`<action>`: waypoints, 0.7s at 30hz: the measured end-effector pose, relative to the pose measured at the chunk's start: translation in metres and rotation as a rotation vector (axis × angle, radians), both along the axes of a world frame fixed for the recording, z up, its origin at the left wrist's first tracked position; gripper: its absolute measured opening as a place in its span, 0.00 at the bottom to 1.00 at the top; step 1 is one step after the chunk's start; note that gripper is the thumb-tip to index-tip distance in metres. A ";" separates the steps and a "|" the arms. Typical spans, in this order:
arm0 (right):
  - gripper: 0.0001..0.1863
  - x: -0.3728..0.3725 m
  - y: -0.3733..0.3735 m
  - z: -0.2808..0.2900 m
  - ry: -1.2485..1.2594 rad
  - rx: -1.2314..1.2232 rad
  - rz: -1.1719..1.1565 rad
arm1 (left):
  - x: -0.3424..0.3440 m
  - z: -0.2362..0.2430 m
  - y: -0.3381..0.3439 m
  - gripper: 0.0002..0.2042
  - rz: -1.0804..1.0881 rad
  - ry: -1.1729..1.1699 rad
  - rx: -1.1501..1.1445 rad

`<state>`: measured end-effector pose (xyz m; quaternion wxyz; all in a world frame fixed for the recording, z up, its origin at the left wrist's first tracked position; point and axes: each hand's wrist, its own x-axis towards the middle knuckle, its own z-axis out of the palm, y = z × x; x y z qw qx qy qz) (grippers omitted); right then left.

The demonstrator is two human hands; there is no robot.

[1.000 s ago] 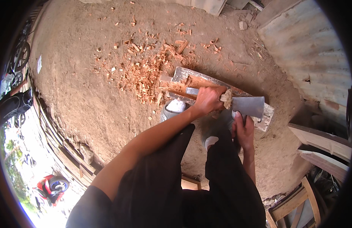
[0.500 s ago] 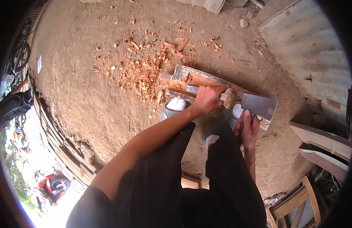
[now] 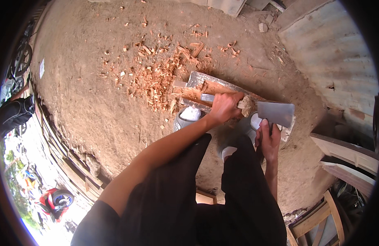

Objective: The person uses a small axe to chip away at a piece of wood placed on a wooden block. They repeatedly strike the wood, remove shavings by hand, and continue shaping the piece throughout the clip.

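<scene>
My left hand (image 3: 227,107) is closed round a chisel, whose flat metal blade (image 3: 207,97) points left over a wooden workpiece (image 3: 216,87). Out of the fist's right side comes the chisel's frayed, pale wooden end (image 3: 247,105). My right hand (image 3: 269,139) grips the dark handle of a hatchet with a broad grey metal head (image 3: 276,113). This head is just right of the frayed chisel end, apart from it. The workpiece is long, with a hollowed channel and worn, pale-painted edges; both hands and the hatchet hide parts of it.
Wood chips (image 3: 156,84) lie heaped on the dirt floor beyond the workpiece. My shoes (image 3: 188,117) are close against its near side. Corrugated metal sheeting (image 3: 329,57) stands at right, with boards (image 3: 345,151) below it. A red motorcycle (image 3: 54,201) is at far left.
My right hand and the hatchet head have shifted slightly left, closer to the chisel's frayed end. The left hand keeps its grip on the chisel in nearly the same place.
</scene>
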<state>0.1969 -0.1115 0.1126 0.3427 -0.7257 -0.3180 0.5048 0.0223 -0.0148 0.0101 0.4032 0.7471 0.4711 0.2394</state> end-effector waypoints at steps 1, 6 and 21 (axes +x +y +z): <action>0.19 -0.001 -0.004 0.000 0.049 0.028 -0.076 | 0.000 0.001 0.000 0.15 0.011 0.015 -0.011; 0.23 0.001 0.005 0.005 -0.114 -0.133 0.142 | 0.000 -0.003 0.001 0.16 -0.023 0.027 -0.014; 0.20 0.003 -0.016 0.006 0.047 -0.024 0.049 | -0.023 -0.015 -0.008 0.29 -0.124 0.135 0.090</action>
